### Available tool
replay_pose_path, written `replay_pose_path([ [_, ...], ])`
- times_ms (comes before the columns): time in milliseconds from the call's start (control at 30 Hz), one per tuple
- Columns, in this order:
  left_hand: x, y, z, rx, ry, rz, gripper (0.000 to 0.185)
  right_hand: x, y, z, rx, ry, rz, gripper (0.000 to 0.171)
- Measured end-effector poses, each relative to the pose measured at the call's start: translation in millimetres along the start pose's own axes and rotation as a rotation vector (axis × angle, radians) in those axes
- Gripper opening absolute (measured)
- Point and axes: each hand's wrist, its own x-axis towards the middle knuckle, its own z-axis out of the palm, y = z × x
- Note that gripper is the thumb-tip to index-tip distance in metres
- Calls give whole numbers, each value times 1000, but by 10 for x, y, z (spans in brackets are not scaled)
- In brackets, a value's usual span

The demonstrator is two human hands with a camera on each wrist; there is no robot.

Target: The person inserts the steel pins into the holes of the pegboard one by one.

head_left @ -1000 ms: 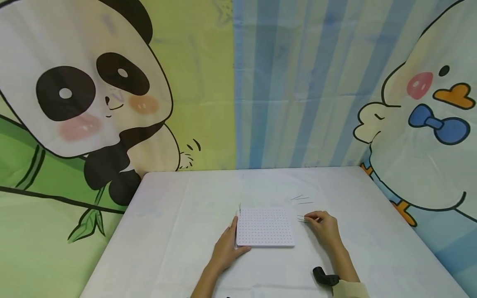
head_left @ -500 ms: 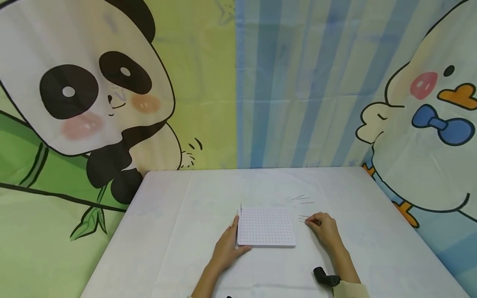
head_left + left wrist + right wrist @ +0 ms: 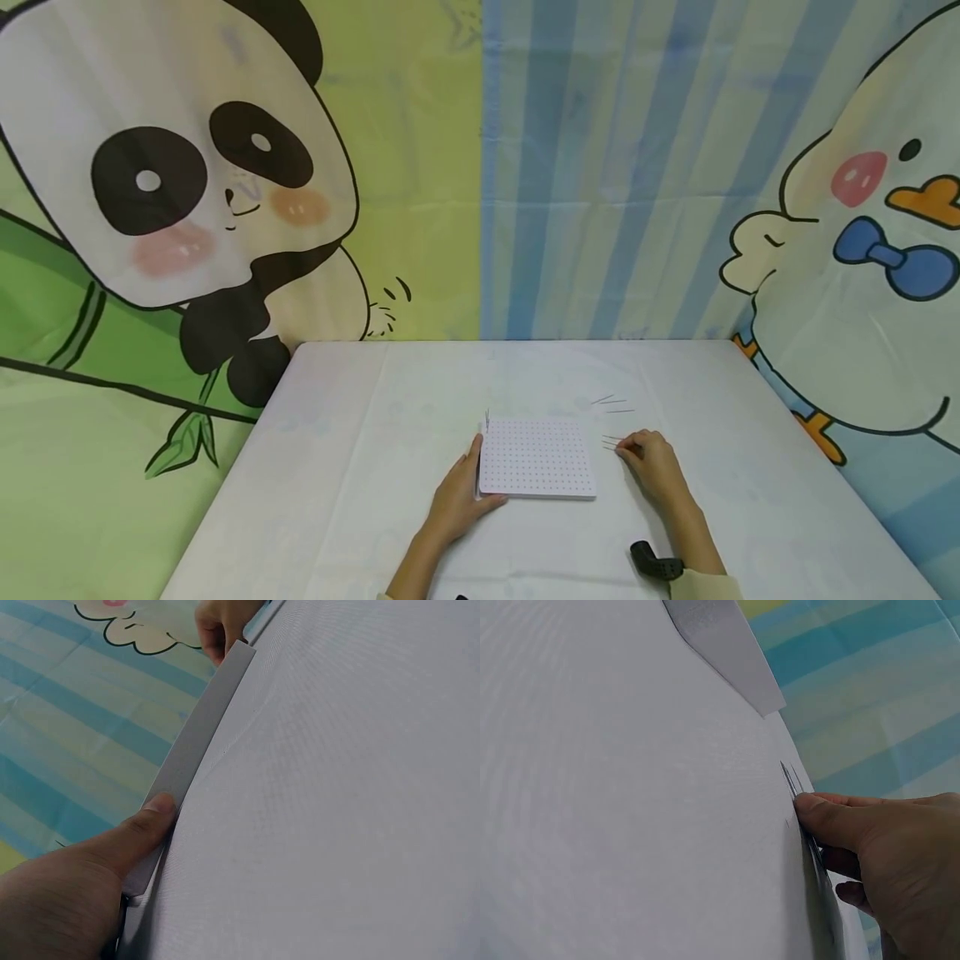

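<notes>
A white board dotted with rows of small holes point(image 3: 536, 458) lies on the white table. My left hand point(image 3: 455, 500) grips its front left corner, fingers along the left side; in the left wrist view the thumb point(image 3: 159, 804) presses on the front edge. Two or so thin metal pins point(image 3: 487, 421) stand upright at the board's back left corner. Right of the board, my right hand point(image 3: 651, 462) pinches a thin metal pin point(image 3: 787, 776) between thumb and forefinger, low over the table. Another pin lies close beside it.
Several more thin pins point(image 3: 613, 402) lie on the table point(image 3: 375, 433) behind the right hand. A black device point(image 3: 656, 560) sits at the right wrist. Behind the table hangs a printed curtain point(image 3: 405, 167) with a panda and a duck.
My right hand has shifted slightly toward me, its fingertips now at the nearer of the pins. The left hand keeps its hold on the board. The head view has turned a little to the left.
</notes>
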Motion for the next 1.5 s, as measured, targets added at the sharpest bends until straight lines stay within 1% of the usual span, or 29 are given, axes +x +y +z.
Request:
replay_pose_path([
  [167,-22,-18,-16,-9,-9,-6,105,-10,-52,40,-13,-12,-24,4],
  [200,-27,-21,-20,-13,-8,-7,105,-10,-72,52,-4,0,-37,4],
  [300,-41,-19,-41,-16,-10,-12,105,18,-162,102,39,72,-99,6],
  [400,-47,-22,-56,-14,-7,-10,105,89,-333,152,98,151,-169,8],
  [500,-45,-30,-62,-10,-10,-11,105,180,-547,220,155,168,-196,8],
  [567,-40,-38,-62,-10,-11,-11,105,239,-695,283,191,150,-184,7],
  [700,-28,-53,-46,-16,-17,-15,105,330,-951,459,309,135,-216,8],
  [800,-18,-51,-28,-18,-22,-17,106,363,-1131,607,410,123,-241,12],
  [933,-8,-40,-13,-12,-21,-6,105,386,-1347,799,501,87,-234,13],
  [1100,-1,-26,-6,-1,-4,23,104,402,-1504,996,517,68,-280,10],
  [1200,2,-22,-5,6,0,35,103,410,-1546,1074,505,65,-279,10],
  [1333,7,-23,-9,4,-2,45,104,421,-1571,1133,505,59,-256,10],
  [1500,6,-39,-21,5,-1,41,105,421,-1583,1175,497,42,-265,9],
])
